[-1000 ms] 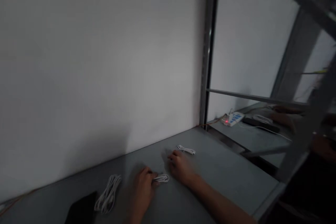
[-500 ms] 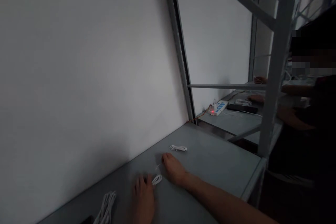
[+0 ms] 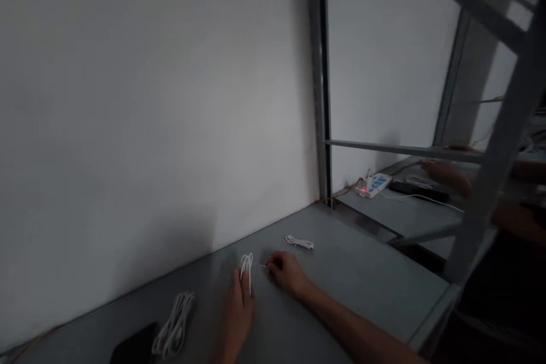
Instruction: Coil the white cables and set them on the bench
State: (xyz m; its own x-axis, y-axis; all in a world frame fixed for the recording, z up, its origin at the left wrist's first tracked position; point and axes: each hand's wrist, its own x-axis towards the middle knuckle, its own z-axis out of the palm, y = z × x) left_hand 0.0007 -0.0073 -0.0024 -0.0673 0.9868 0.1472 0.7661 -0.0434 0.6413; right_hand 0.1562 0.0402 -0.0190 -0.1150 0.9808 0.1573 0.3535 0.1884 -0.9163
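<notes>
my left fingers (image 3: 244, 291) clamp the upright white cable coil (image 3: 246, 269) near the back edge of the desk (image 3: 354, 290), its thin strand (image 3: 259, 265) running right to my curled right hand (image 3: 285, 273), grip unclear

White cable coils (image 3: 174, 324) on a grey tabletop (image 3: 341, 284); white-and-blue power strip (image 3: 373, 185).

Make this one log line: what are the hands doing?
left hand: white cable looped over fingers | right hand: touching its strand | nearby: coiled cable
</notes>
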